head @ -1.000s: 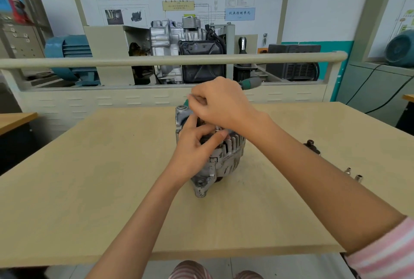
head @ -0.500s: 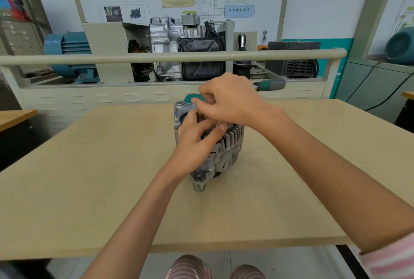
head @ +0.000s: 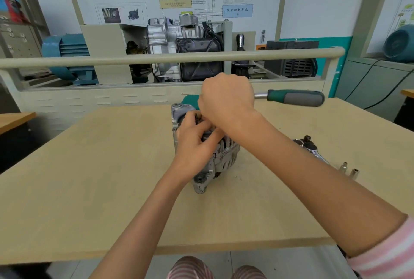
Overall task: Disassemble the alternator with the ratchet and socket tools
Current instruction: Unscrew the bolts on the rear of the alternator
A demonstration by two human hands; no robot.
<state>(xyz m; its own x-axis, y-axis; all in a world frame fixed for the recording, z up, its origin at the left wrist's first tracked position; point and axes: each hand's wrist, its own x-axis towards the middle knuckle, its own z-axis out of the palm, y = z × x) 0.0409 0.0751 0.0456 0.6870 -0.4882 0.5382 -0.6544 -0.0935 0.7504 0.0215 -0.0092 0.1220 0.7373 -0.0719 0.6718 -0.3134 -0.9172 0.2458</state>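
Steadying the finned grey cast-metal alternator (head: 215,155), standing mid-way on the pale wooden tabletop (head: 89,189), is done by the left hand (head: 195,144) curled over its top, while the right hand (head: 226,99), clamped at the head of the green-and-grey-handled steel ratchet (head: 293,97), is best kept square over the hidden fastener.

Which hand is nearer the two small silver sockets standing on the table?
Right. The right hand is at the ratchet head above the grey alternator; the left hand grips the alternator farther from the two small silver sockets.
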